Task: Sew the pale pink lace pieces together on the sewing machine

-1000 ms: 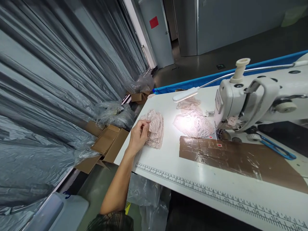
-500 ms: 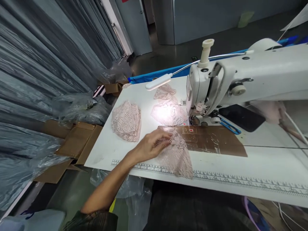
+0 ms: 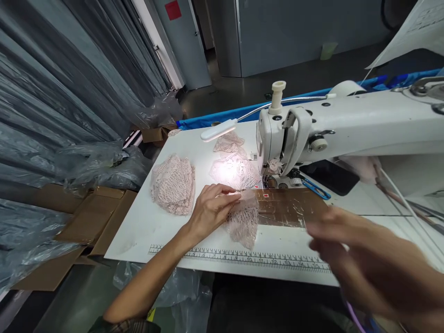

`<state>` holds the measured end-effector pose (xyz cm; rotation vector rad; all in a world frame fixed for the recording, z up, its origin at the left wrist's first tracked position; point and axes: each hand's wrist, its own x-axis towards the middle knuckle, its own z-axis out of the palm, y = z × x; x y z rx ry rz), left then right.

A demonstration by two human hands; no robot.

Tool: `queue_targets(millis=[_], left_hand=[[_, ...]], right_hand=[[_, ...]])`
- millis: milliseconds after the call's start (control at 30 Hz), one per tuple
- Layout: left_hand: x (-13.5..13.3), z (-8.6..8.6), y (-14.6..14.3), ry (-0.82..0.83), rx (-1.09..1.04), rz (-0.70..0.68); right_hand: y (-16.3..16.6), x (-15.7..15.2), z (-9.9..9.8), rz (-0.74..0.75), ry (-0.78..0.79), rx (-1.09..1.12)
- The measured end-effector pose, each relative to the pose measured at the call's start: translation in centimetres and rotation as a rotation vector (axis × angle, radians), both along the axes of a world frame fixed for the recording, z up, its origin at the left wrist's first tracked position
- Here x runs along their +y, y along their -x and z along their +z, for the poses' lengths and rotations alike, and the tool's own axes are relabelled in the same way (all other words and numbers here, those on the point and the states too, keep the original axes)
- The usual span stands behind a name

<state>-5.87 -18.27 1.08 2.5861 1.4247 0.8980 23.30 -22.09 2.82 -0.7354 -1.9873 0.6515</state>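
**Lace piece drawn toward the needle, second hand blurring in**

Since half a second ago: lace piece (image 3: 244, 222) pulled up and bunched shorter, no longer spread down over the printed ruler (image 3: 243, 256); right hand (image 3: 367, 263) newly entered at lower right of the frame, motion-blurred.

Left hand (image 3: 211, 210) at centre frame, palm down on the white bench (image 3: 145, 226), grip pinching the upper left edge of the lace piece between thumb and fingers. Right hand hovering over the front edge of the bench, fingers loosely spread, holding nothing visible, though blur leaves its grip hard to judge.

Lace piece lying right of the left hand, half on the brown taped patch (image 3: 287, 208), half on bare white. Long axis running roughly top to bottom of the frame, wider crumpled end toward the ruler, narrower end pointing up toward the needle area of the sewing machine (image 3: 347, 125).

Around it: heap of pale lace (image 3: 173, 185) at centre left, well apart from the held piece. More lace pieces (image 3: 234, 166) lit under the gooseneck lamp (image 3: 218, 130), between the held piece and the back of the bench. Blue-handled snips (image 3: 314, 188) beside the machine foot. Cardboard boxes (image 3: 100, 212) and plastic sheeting (image 3: 52, 106) filling the left of the frame.

Between lace piece and needle: only the taped patch and the lit lace.
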Motion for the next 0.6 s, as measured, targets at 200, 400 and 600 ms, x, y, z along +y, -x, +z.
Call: queue_targets(millis=[200, 400, 600], left_hand=[[-1.4, 2.3, -3.8, 0.067, -0.063, -0.204], [-2.9, 4.4, -4.6, 0.655, -0.446, -0.238], [-0.6, 3.6, -1.8, 0.588, -0.424, 0.085]], right_hand=[[3.6, 4.4, -1.0, 0.071, 0.025, -0.064], [3.9, 5.2, -0.8, 0.431, 0.564, 0.056], [3.4, 7.0, -2.1, 0.689, 1.008, -0.138]])
